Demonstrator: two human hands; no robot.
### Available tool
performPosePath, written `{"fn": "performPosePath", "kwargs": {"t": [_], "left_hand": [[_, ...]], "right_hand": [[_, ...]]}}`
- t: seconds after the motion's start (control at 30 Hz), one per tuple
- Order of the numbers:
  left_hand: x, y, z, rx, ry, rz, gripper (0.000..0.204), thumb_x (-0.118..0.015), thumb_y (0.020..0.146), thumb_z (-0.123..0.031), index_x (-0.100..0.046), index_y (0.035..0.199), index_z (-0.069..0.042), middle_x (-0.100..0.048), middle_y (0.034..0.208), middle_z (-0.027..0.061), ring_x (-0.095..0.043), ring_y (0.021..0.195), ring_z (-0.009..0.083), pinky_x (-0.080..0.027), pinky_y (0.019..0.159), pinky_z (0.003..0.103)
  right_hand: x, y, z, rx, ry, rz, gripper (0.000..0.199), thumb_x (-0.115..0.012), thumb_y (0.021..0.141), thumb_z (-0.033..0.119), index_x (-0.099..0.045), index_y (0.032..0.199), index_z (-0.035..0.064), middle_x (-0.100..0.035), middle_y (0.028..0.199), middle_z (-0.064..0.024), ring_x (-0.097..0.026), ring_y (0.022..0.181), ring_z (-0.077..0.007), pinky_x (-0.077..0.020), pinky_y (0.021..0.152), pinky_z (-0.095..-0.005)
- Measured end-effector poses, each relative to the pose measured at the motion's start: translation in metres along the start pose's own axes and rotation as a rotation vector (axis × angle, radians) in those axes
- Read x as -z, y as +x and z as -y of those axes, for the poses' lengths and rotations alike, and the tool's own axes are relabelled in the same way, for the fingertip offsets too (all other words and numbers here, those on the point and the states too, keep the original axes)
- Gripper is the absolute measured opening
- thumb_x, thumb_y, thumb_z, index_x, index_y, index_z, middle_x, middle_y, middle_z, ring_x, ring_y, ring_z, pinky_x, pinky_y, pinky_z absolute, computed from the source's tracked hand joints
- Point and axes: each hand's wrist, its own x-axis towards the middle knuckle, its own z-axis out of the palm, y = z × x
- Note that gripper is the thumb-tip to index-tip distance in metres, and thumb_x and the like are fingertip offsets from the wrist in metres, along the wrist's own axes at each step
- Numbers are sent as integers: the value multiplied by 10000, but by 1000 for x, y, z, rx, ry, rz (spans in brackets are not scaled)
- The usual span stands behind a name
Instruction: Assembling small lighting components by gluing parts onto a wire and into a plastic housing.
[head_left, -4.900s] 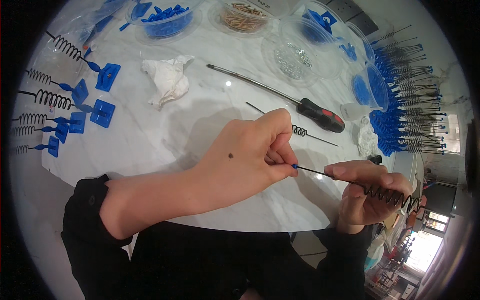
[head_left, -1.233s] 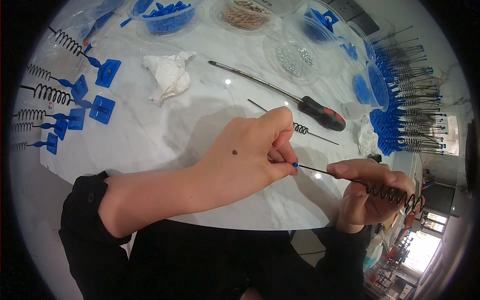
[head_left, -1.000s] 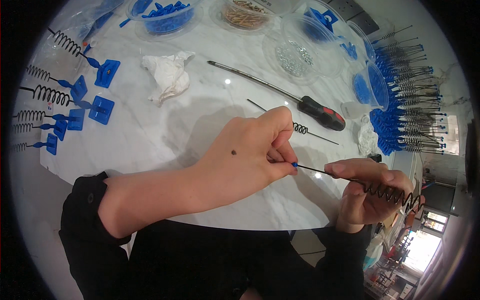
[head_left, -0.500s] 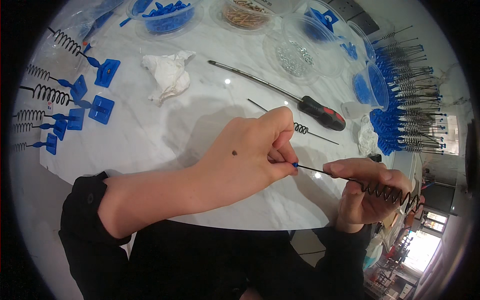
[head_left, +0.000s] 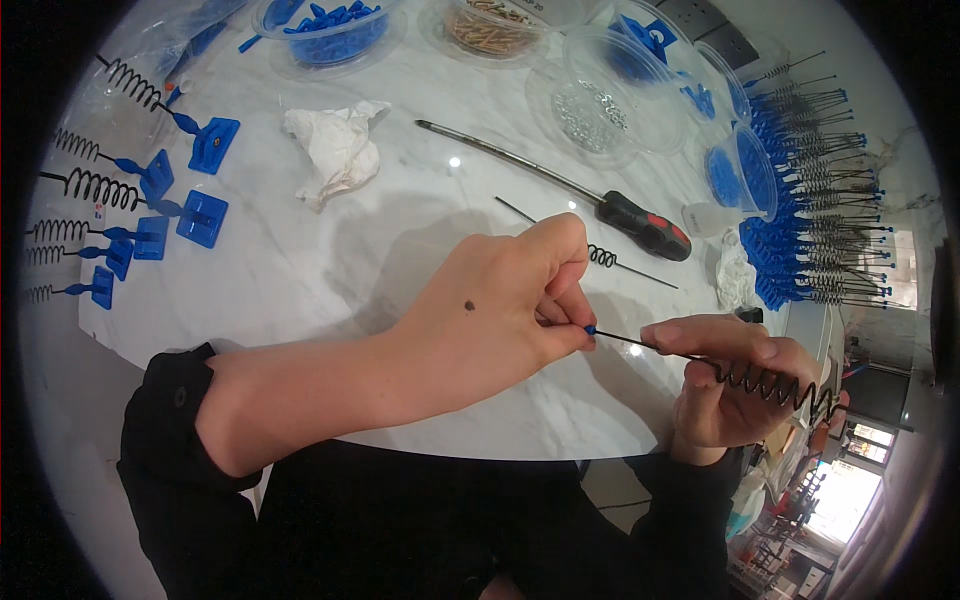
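My left hand (head_left: 500, 290) is closed in a pinch on a small blue cap (head_left: 590, 330), only part of which shows between the fingertips. Into the cap runs the thin straight end of a black coiled spring wire (head_left: 765, 382). Thumb and fingers of my right hand (head_left: 725, 400) grip this wire near the start of its coil, which stretches out across the palm to the right. Partly hidden behind my left hand, a second spring wire (head_left: 603, 257) lies on the table. Beyond it rests a screwdriver (head_left: 645, 225) with a black and red handle.
Clear tubs along the back of the white marbled table (head_left: 430, 190) hold blue parts (head_left: 335, 25), copper-coloured pieces (head_left: 490, 30) and small silver pieces (head_left: 590, 115). Crumpled tissue (head_left: 335, 150) lies back left. Several blue-based spring pieces (head_left: 205, 220) sit left; a dense pile (head_left: 790, 235) stands right.
The fingers of my right hand have shifted slightly left along the wire, and the coil has turned a little with them. My left hand keeps its place.
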Motion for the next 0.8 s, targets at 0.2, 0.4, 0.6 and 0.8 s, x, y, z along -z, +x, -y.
{"fn": "performPosePath", "kwargs": {"t": [0.2,0.4,0.6,0.8], "left_hand": [[-1,1,1,-16,-11,2,483,-739,761,52,-276,794,-82,-716,829,145,-719,825,165,-574,702,273],[0,1,1,-8,4,6,477,-739,764,51,-283,802,-83,-716,817,142,-719,820,164,-571,697,273],[0,1,1,-24,1,5,474,-744,763,51,-291,808,-81,-715,816,145,-719,822,164,-572,702,273],[-1,0,1,-9,-9,1,474,-744,762,59,-293,804,-81,-714,818,142,-717,828,163,-573,706,271]], "right_hand": [[4,2,-1,22,-23,49,556,-674,825,-121,-382,1255,75,-668,989,-301,-696,936,-351,-581,740,-349],[0,-1,0,-8,-45,16,567,-640,846,-125,-364,1303,66,-667,970,-308,-699,925,-330,-581,734,-330],[-4,-3,3,-13,-119,-1,616,-606,846,-151,-347,1367,50,-668,968,-305,-705,911,-322,-577,746,-317],[-4,-2,4,-25,-92,10,642,-616,826,-167,-354,1373,42,-664,964,-307,-705,910,-325,-580,740,-310]]}}
